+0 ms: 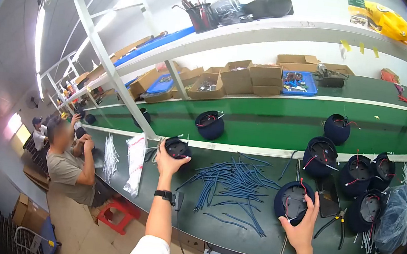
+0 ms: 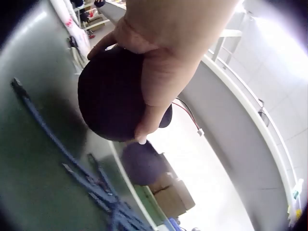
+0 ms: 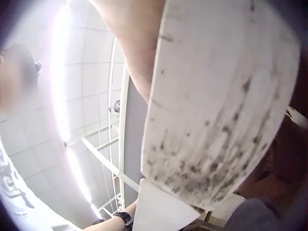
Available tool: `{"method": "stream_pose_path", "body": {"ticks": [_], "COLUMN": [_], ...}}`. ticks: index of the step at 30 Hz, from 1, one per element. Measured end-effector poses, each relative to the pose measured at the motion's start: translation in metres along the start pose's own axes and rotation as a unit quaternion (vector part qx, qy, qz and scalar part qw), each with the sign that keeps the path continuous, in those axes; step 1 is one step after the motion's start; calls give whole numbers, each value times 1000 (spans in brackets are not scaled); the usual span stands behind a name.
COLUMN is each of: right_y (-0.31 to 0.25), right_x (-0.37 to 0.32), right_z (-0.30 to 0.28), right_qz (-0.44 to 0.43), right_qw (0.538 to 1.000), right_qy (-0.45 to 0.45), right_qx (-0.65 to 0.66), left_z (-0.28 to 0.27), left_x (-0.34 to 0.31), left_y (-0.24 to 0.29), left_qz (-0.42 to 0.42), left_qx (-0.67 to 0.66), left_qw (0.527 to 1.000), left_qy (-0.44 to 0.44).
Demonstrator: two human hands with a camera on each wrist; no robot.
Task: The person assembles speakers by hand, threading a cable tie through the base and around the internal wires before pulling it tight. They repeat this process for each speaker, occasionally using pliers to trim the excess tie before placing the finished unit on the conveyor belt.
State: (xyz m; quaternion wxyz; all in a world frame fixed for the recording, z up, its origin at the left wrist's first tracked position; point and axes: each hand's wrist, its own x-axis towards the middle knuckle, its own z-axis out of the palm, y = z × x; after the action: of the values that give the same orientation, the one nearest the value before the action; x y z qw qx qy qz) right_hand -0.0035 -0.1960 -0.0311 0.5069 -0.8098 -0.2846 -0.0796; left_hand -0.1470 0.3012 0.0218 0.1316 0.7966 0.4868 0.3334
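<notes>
My left hand [image 1: 169, 163] grips a dark navy bowl-shaped shell [image 1: 179, 148] by its side, thumb and fingers spread round it. Its open face, with wiring inside, is toward the head camera. In the left wrist view the same shell [image 2: 110, 96] shows its smooth round outside, and a red and black lead ends in a white connector [image 2: 201, 132]. At the right, my right hand [image 1: 301, 229] holds a similar shell [image 1: 286, 198] with red wires inside. Between the hands lies a loose pile of dark blue cords [image 1: 232, 179]. A pale stained surface [image 3: 216, 106] hides most of the right wrist view.
More wired shells [image 1: 321, 156] stand at the right, near yellow-and-black pliers [image 1: 339, 222] and a clear plastic bag [image 1: 398, 217]. Behind runs a green belt [image 1: 265, 117] carrying further shells, below a shelf [image 1: 297, 29]. Another person [image 1: 71, 166] works at the left.
</notes>
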Motion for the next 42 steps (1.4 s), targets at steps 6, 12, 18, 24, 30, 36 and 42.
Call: {"method": "stream_pose_path", "body": {"ticks": [6, 12, 18, 24, 30, 36, 42], "right_y": [-6, -8, -5, 1, -17, -20, -33], "right_x": [8, 17, 39, 45, 32, 20, -10], "right_z": [-11, -50, -50, -35, -18, -28, -33], "right_qz": [-34, -94, -111, -24, -8, 32, -107], "right_qw": [997, 989, 982, 995, 999, 998, 981], "right_qy": [-41, -104, -153, -89, -13, 15, -84], "right_qx": [61, -37, -5, 48, -28, 58, -139], "left_z": [-7, -42, 67, 97, 82, 66, 68], "left_x": [-4, -104, -151, -178, -200, -175, -183], "left_y": [-60, 147, 215, 209, 207, 210, 208], "left_qz": [49, 485, 625, 486, 441, 476, 561], "left_qx": [97, -244, -325, -472, -446, -438, -452], "left_qw": [992, 817, 587, 631, 693, 669, 553], "left_qy": [67, -193, -398, -379, -356, -366, -419]}}
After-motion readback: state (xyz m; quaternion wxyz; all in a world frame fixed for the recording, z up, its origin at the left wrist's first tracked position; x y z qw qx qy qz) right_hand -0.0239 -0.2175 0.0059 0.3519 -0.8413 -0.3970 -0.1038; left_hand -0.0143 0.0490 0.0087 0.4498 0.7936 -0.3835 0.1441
